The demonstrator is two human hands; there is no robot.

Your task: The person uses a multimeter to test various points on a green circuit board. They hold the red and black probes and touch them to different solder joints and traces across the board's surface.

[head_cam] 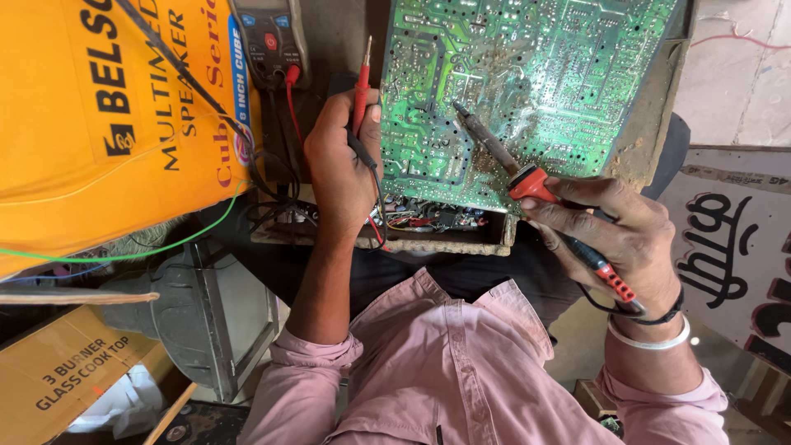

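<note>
Two probes (360, 91), one soldering iron (527, 181), one board (527, 74)

Person wears a pale pink collared shirt (445, 363), sleeves rolled above the forearms. Beyond the right rolled sleeve (659, 395), toward the hand: one white bangle (651, 340), then one thin black band (666, 316).

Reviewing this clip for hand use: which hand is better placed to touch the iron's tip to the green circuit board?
Right. The right hand grips the soldering iron, its tip already over the circuit board. The left hand is occupied holding the red probe at the board's edge.
</note>
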